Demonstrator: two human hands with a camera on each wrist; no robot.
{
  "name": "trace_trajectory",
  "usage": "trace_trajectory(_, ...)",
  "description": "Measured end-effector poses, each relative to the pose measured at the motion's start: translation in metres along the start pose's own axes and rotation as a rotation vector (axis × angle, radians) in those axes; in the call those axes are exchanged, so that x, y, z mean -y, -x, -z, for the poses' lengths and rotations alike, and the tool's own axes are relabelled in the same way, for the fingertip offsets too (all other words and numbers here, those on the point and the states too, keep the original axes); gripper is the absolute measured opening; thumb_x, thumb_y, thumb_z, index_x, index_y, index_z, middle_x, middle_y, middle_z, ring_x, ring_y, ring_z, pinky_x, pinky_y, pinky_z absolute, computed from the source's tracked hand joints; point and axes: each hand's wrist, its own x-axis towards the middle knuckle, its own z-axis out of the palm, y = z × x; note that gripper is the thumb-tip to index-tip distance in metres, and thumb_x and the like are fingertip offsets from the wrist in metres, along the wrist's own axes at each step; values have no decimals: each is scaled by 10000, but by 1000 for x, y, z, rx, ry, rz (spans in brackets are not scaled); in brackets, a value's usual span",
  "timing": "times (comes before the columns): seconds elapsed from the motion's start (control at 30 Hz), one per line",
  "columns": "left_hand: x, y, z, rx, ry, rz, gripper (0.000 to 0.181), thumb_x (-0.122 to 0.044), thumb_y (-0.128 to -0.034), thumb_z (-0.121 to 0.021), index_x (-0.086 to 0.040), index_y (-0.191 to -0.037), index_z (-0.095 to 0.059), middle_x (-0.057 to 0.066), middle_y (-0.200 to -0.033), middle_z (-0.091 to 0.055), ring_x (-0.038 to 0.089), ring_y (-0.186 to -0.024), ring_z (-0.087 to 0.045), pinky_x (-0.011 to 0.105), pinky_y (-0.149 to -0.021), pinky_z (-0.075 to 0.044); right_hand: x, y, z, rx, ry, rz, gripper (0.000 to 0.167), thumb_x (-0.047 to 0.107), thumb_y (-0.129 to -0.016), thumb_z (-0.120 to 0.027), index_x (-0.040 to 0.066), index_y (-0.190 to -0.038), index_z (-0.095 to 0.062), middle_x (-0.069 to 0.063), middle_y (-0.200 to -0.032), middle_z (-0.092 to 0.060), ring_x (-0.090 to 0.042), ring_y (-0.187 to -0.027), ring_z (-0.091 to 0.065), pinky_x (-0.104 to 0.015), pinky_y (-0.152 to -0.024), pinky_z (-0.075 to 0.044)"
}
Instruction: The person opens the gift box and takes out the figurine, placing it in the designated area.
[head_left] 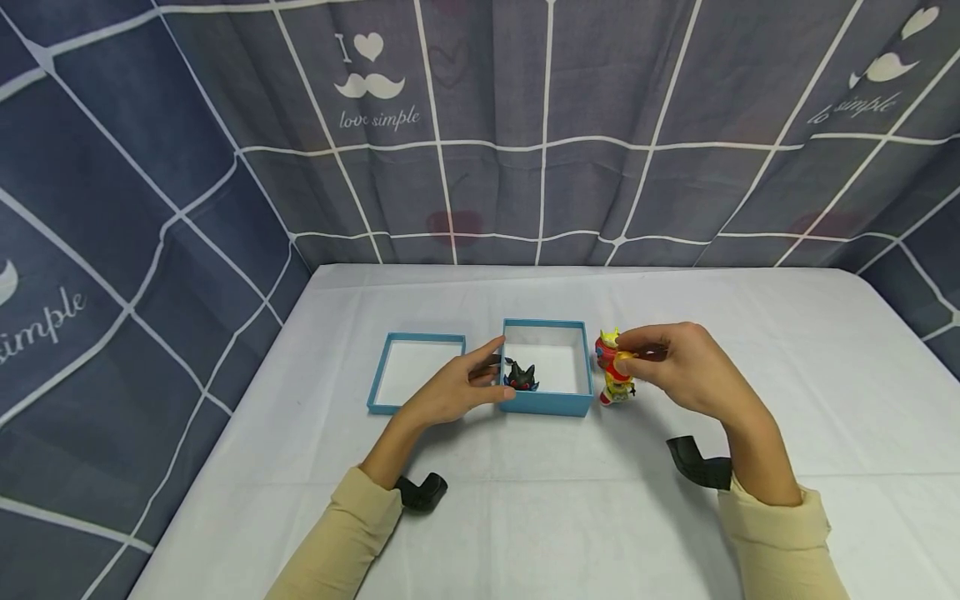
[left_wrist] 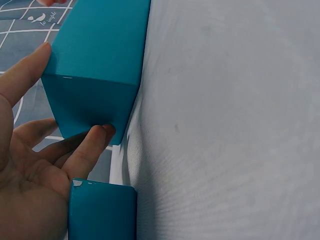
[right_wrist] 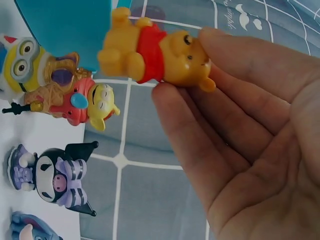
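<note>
My left hand [head_left: 453,387] rests against the left side of an open blue box [head_left: 547,405]. In the left wrist view, the thumb touches the upper corner and a fingertip presses the side wall. Inside the box sits a dark figurine with pointed ears [head_left: 522,377]. My right hand [head_left: 678,367] pinches a Winnie the Pooh figurine [right_wrist: 150,52] by its head, just right of the box. Beside it in the right wrist view stand a Minion figurine [right_wrist: 22,62], a yellow alien figurine [right_wrist: 97,102], a Kuromi figurine [right_wrist: 55,175] and a partly cropped Eeyore figurine [right_wrist: 32,227].
A shallow blue lid with a white inside [head_left: 412,375] lies left of the box, close to my left forearm. White cloth [head_left: 525,525] covers the table. Dark gridded curtains [head_left: 487,192] hang behind and at both sides.
</note>
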Motion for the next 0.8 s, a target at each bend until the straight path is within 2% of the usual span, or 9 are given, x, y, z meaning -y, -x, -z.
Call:
trace_trajectory(0.2, 0, 0, 0, -5, -5, 5, 855, -337, -903, -738, -210, -1588, -241, 124, -1569, -310, 280, -1370, -420, 433, -1105, -370, -3, 3, 5, 40, 16, 5, 240, 145, -890, -749, 47, -1109, -755, -62, -1064, -715, -217, -961, -667, -313, -773, -553)
trace_trajectory(0.4, 0, 1, 0, -5, -12, 1, 856, -333, -905, -738, -202, -1588, -239, 128, -1569, -308, 277, -1367, -425, 420, -1105, -372, -10, 7, 13, 30, 45, -9, 260, 176, -891, -752, 64, -1126, -748, -54, -1067, -716, -222, -975, -670, -283, -780, -542)
trace_trajectory(0.63, 0, 0, 0, -2, -16, 0, 857, -337, -906, -737, -200, -1588, -237, 126, -1570, -308, 278, -1368, -423, 419, -1106, -371, -20, 9, 19, 29, 61, -49, 292, 186, -891, -755, 35, -1141, -735, -68, -1072, -715, -237, -986, -668, -254, -781, -528)
trace_trajectory(0.8, 0, 0, 0, 0, -17, -4, 855, -329, -909, -735, -192, -1589, -235, 124, -1572, -304, 279, -1369, -422, 409, -1103, -376, -29, 10, 19, 38, 89, -70, 306, 163, -883, -753, 6, -1144, -727, -78, -1045, -719, -241, -959, -657, -314, -773, -528)
